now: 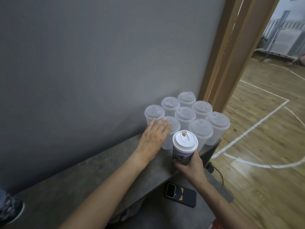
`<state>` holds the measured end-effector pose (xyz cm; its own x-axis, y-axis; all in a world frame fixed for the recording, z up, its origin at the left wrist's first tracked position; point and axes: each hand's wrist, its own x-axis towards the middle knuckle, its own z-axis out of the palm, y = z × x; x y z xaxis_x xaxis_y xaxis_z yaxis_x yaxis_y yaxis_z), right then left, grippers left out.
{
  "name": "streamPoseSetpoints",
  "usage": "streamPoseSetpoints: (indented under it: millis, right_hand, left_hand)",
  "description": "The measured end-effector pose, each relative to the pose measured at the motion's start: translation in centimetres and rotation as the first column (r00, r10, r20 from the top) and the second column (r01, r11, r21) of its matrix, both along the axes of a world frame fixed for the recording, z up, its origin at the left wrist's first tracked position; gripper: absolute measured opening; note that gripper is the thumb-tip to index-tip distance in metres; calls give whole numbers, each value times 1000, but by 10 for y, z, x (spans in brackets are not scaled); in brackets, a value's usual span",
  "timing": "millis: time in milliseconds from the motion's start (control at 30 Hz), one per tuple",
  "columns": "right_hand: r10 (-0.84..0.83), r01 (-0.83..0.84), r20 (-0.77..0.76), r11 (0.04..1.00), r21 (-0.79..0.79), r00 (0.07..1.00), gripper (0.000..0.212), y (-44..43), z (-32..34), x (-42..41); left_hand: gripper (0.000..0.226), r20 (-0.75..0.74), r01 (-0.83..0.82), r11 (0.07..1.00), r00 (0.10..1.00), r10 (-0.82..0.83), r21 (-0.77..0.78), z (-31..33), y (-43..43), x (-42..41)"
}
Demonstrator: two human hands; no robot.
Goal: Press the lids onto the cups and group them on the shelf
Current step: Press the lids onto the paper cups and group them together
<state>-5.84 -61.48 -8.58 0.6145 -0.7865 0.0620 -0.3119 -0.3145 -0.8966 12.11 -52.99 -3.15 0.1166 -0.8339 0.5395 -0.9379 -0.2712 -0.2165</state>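
Note:
Several translucent plastic cups with lids (185,115) stand packed together at the right end of the grey stone shelf (85,176), against the wall. My left hand (154,138) lies flat with straight fingers against the nearest translucent cups (173,128) on their left side. My right hand (189,164) grips the lower part of a dark printed paper cup with a white lid (184,146), held upright at the front of the group, just off the shelf's front edge.
A dark phone (181,195) lies on a lower ledge below the shelf. A wooden door frame (231,52) rises to the right of the cups, with a wooden gym floor (264,129) beyond. The grey wall (99,63) backs the shelf.

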Motion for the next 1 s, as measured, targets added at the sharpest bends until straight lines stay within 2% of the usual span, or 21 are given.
streamPoseSetpoints:
  millis: [300, 433, 567, 700, 800, 1000]
  right_hand:
    - [7, -7, -2, 1000, -4, 1000, 99, -1, -7, 0]
    - [9, -9, 15, 1000, 28, 1000, 99, 3, -11, -10]
    - [-46, 46, 18, 998, 50, 999, 99, 16, -16, -28]
    - [-172, 155, 110, 977, 147, 979, 74, 55, -21, -47]
    - [-27, -16, 181, 972, 235, 983, 62, 97, -23, -39]
    - [365, -402, 235, 906, 131, 901, 61, 151, -7, 35]
  left_hand:
    - [68, -13, -39, 997, 999, 40, 60, 1, 1, -1]
    - [74, -68, -50, 998, 996, 52, 29, 6, 8, -6]
    - [63, -143, -44, 997, 989, 34, -64, 9, 29, -13]
    - [54, -217, -69, 987, 975, 37, -142, 0, 72, -19]
    - [45, -291, -134, 978, 953, 83, -160, -12, 113, -22]
    - [28, -363, -316, 933, 901, 238, -173, -24, 214, -23]
